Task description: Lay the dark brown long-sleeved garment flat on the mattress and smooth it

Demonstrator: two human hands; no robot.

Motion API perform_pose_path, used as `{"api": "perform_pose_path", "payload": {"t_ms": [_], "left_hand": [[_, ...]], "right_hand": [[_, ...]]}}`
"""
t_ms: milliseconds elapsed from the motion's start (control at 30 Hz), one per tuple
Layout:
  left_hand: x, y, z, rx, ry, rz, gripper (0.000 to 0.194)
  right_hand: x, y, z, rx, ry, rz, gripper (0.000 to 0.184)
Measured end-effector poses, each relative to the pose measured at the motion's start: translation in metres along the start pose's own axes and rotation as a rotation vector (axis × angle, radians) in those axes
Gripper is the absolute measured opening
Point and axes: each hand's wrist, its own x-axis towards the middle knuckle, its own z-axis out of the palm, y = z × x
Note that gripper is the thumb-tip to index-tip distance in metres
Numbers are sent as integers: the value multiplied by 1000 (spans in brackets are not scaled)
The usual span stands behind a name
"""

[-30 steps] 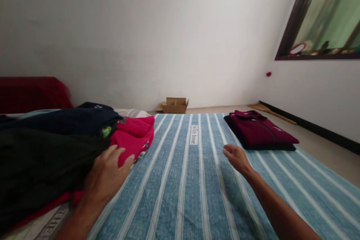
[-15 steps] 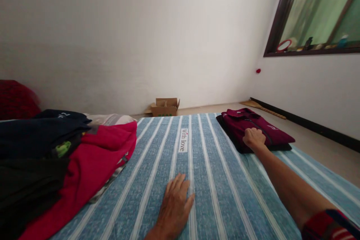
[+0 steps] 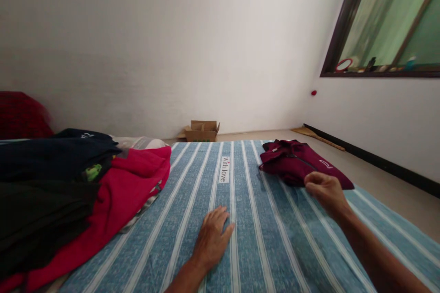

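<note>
A folded maroon collared shirt (image 3: pixel 292 160) with a zip neck and a white logo lies at the right far end of the blue striped bedsheet (image 3: pixel 192 192). A bit of black cloth shows behind its collar. My right hand (image 3: pixel 328 192) is closed in a pinch at the shirt's near edge; the fingertips overlap the maroon fabric. Palm down, my left hand (image 3: pixel 213 236) rests on the sheet in the middle, fingers stretched out and holding nothing. Just beyond it is a white "With love" label (image 3: pixel 224 169) on the sheet.
At left lies a heap of clothes: a bright pink garment (image 3: pixel 137 183), a navy one (image 3: pixel 68 155) and a dark green one (image 3: pixel 41 215). An open cardboard box (image 3: pixel 201 132) stands on the floor by the wall. A window (image 3: pixel 388 23) is at upper right.
The maroon shirt has shifted slightly left and nearer, covering most of the black cloth below it. My right hand has moved from atop it to its near edge. My left hand barely moved.
</note>
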Motion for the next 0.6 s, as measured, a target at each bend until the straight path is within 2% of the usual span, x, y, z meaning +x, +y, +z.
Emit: {"api": "perform_pose_path", "payload": {"t_ms": [100,167,200,267,333,367,433,533,600], "left_hand": [[5,-4,1,-65,48,-33,24],[6,-5,3,-72,65,-24,22],[6,-5,3,-63,70,-14,21],[6,-5,4,-34,79,8,19],[5,-4,3,0,80,32,19],[4,-4,3,14,76,39,19],[4,-2,1,33,68,39,20],[5,0,-1,34,69,15,19],[5,1,-2,24,69,5,18]], "right_hand": [[-55,-23,9,95,-236,-177,15],[-64,-32,11,-15,-208,-219,17],[-59,-33,11,-126,-165,-219,20],[-38,-28,12,-402,-84,-164,41],[-12,-19,16,-624,-61,-35,55],[-1,-14,20,-681,-79,35,55],[16,-4,32,-705,-141,101,44],[28,4,47,-641,-186,93,18],[31,2,47,-586,-166,99,17]]}}
